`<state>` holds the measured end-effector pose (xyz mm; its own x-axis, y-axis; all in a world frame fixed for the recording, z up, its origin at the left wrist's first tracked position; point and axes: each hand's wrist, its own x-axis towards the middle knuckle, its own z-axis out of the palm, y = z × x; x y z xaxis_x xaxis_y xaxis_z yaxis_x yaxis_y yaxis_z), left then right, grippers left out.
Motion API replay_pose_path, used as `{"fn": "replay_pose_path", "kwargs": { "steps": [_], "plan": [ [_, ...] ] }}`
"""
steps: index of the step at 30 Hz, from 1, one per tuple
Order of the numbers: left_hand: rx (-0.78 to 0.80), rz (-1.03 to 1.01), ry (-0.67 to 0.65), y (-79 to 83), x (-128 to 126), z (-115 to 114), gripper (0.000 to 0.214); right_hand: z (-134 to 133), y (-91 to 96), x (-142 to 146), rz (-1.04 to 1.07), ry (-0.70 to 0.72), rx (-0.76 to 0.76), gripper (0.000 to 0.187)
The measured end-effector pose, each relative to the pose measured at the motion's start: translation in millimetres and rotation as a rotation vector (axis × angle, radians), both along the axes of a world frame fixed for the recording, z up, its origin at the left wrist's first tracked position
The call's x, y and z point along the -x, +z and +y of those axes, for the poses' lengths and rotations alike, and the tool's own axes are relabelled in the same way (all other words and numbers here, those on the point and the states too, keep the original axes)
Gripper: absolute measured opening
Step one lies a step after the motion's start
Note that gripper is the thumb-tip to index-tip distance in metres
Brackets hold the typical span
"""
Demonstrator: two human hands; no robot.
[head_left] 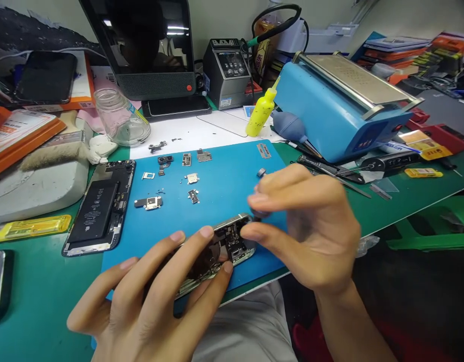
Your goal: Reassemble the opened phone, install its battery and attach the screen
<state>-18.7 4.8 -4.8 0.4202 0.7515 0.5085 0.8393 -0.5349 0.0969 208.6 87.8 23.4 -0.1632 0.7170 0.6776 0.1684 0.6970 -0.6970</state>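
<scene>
My left hand [149,296] grips an opened phone body [227,244] with a metal frame, holding it over the near edge of the blue work mat [232,186]. My right hand [303,226] is pinched at the phone's top corner, thumb and fingers closed on something small and dark that I cannot make out. Several small phone parts [171,176] lie spread over the mat's far left area. A second opened phone with its black battery showing [99,206] lies to the left of the mat.
A blue heating machine [341,105] stands at the right rear, with a yellow squeeze bottle [261,110], a grey control unit [227,75] and a dark monitor [149,45] behind the mat. A glass jar [120,118] stands back left. Tools [330,171] lie right of the mat.
</scene>
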Motion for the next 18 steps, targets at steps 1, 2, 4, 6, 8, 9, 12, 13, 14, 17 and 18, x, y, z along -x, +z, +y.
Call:
{"fn": "replay_pose_path", "kwargs": {
  "steps": [1,2,4,6,8,9,12,13,14,17,18],
  "plan": [
    [-0.004,0.005,-0.002,-0.2,1.0,1.1,0.053,-0.2,0.0,-0.3,0.001,0.014,0.003,0.035],
    [-0.014,0.009,-0.016,-0.4,2.3,2.6,0.050,-0.3,0.1,-0.7,0.004,0.020,0.008,0.036],
    [-0.041,0.021,-0.063,-1.0,5.2,6.5,0.046,-0.4,0.2,-1.9,0.018,0.013,-0.005,0.037],
    [-0.063,0.027,-0.099,-1.2,7.3,10.3,0.044,-0.2,0.1,-3.1,0.021,0.018,0.006,0.037],
    [-0.069,0.030,-0.100,-0.6,6.7,12.3,0.044,0.1,-0.5,-3.9,0.038,0.046,0.046,0.039],
    [-0.065,0.022,-0.087,0.1,5.1,12.2,0.043,0.2,-1.0,-4.3,0.051,0.053,0.059,0.041],
    [-0.040,-0.060,-0.025,3.2,-3.7,9.4,0.036,-0.6,-2.4,-6.0,0.062,0.045,0.085,0.043],
    [-0.032,-0.098,0.001,4.2,-7.1,8.3,0.036,-1.1,-2.9,-6.8,0.051,0.050,0.104,0.043],
    [-0.028,-0.133,0.022,5.0,-10.2,7.4,0.036,-1.9,-3.3,-7.7,0.042,0.053,0.120,0.043],
    [-0.053,-0.173,0.019,4.9,-15.4,7.6,0.036,-4.6,-4.6,-9.4,0.036,0.034,0.132,0.043],
    [-0.066,-0.172,0.011,4.0,-15.4,8.2,0.033,-5.6,-4.8,-9.5,0.035,0.020,0.132,0.042]
  ]
}}
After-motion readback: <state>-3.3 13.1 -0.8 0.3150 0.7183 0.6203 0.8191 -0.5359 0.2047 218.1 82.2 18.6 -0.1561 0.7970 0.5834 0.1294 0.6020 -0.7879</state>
